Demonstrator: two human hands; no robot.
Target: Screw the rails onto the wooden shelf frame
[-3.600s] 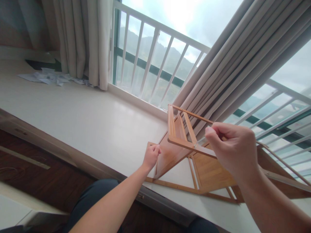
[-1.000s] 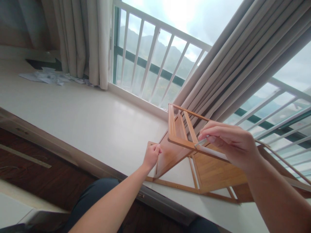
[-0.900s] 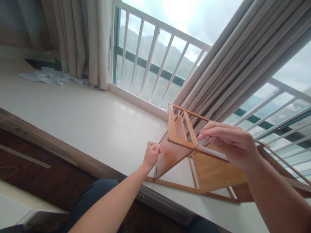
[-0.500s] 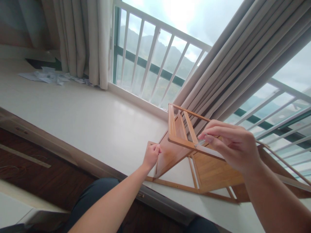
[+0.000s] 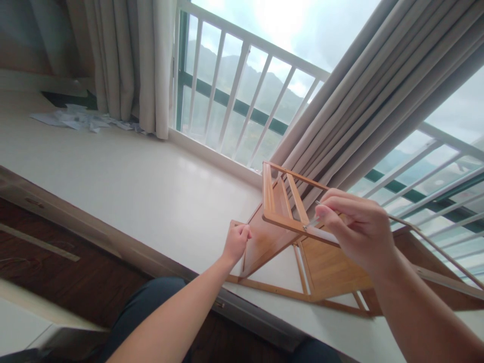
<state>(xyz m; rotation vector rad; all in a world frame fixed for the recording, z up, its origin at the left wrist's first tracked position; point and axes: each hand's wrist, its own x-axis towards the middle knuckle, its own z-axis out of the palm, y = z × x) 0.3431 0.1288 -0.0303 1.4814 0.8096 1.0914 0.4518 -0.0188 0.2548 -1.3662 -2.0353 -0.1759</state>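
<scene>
Head view: bamboo rack [image 5: 287,237] seen lying on its side on white window ledge [image 5: 132,186], at 4 o'clock of frame centre. Left hand [image 5: 236,243] closed into fist on rack's lower corner post. Right hand [image 5: 357,229] at 3 o'clock of left, grip pinching small metal hex key [image 5: 313,222]; key tip set against upper rail joint. Beige curtain [image 5: 378,96] hung behind rack. Crumpled papers [image 5: 81,120] seen at 10 o'clock, well apart.
</scene>
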